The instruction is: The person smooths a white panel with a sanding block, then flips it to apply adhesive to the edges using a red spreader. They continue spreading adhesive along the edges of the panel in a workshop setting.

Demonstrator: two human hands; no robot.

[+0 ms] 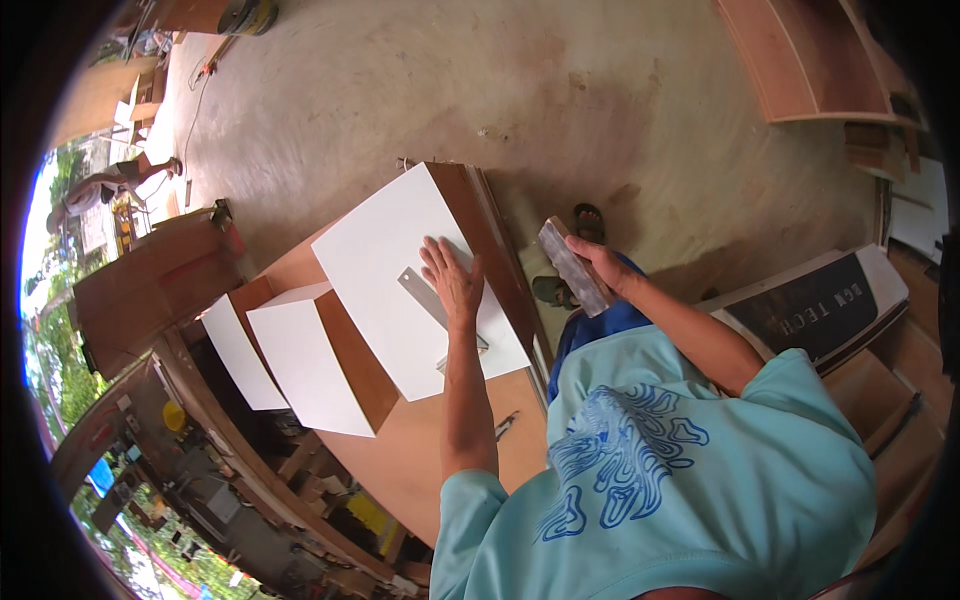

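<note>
My left hand [452,285] lies flat with fingers outstretched on a large white drawer front [385,240]. Beside and partly under that hand and wrist is a metal try square [418,294]; the forearm hides some of it. My right hand [603,264] grips a block with a rough grey face, which looks like a sanding block [574,268], held near my right side, off the white surface. Two smaller drawers with white fronts [312,350] and brown sides stand to the left. A small knife-like tool [507,425] rests on the brown board [415,450] nearer me.
Wooden cabinets [800,60] stand at the far right. A long white-and-black box [820,310] lies at my right. On the left, shelves [260,500] hold offcuts and tools, and a person [115,185] is farther off. A cable [195,120] runs across the concrete floor.
</note>
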